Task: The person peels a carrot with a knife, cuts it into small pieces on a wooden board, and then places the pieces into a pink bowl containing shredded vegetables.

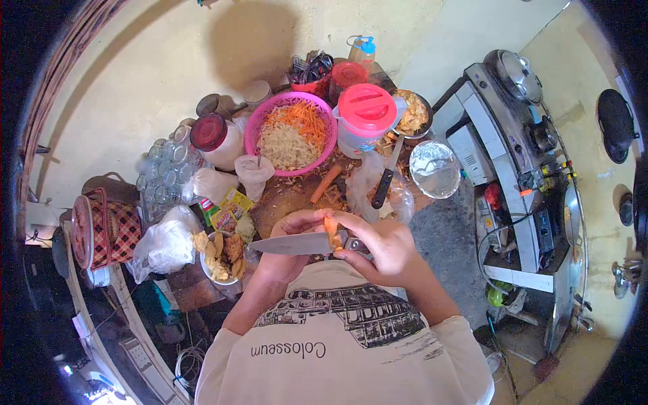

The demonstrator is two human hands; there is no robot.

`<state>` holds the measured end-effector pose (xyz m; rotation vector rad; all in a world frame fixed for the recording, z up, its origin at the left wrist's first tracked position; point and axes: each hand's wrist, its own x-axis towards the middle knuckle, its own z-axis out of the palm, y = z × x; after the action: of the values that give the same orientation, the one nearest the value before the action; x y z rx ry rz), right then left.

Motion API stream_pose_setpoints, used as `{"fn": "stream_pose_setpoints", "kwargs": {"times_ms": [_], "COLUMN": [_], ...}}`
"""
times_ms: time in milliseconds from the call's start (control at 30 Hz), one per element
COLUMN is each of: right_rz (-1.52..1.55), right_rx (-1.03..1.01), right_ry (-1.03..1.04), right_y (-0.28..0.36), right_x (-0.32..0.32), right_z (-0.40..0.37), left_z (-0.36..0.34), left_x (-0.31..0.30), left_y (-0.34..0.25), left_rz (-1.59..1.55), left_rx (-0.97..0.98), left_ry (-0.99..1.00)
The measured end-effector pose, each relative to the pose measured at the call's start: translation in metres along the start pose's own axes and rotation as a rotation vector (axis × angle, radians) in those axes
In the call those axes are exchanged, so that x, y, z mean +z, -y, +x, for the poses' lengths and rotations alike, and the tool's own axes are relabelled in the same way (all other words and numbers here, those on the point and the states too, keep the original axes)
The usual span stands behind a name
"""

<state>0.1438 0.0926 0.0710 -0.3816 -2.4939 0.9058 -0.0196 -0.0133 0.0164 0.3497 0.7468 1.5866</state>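
In front of my chest my right hand (386,246) is closed around the handle of a kitchen knife (290,244), whose wide blade points left. My left hand (290,226), partly hidden behind the blade, has its fingertips closed on a short piece of carrot (331,227). The carrot is against the blade near the handle, and my right fingers also touch it. Beyond my hands, a longer carrot (327,183) lies on the table. A second knife with a black handle (383,189) rests on a clear plastic bag (364,179).
A pink basket (249,135) holds shredded carrot and pale shreds. Near it stand a red-lidded pitcher (364,128), a silver bowl (435,169) and a red-lidded jar (217,140). A bowl of fried food (219,260) is by my left forearm. A stove (503,111) stands right.
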Motion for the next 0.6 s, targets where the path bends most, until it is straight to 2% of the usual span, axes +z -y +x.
{"fn": "stream_pose_setpoints", "kwargs": {"times_ms": [67,200,600], "right_rz": [-0.039,-0.037,-0.027], "right_rx": [0.011,-0.043,-0.067], "right_ry": [0.032,-0.03,-0.099], "right_y": [0.002,-0.002,-0.01], "right_x": [-0.002,0.001,0.007], "right_z": [0.001,0.002,0.001], "left_z": [-0.001,-0.001,-0.001], "left_x": [-0.002,-0.011,-0.017], "left_y": [-0.002,0.003,0.012], "left_rz": [-0.018,-0.038,-0.073], "left_rx": [-0.018,-0.016,-0.042], "left_ry": [0.048,0.099,0.109]}}
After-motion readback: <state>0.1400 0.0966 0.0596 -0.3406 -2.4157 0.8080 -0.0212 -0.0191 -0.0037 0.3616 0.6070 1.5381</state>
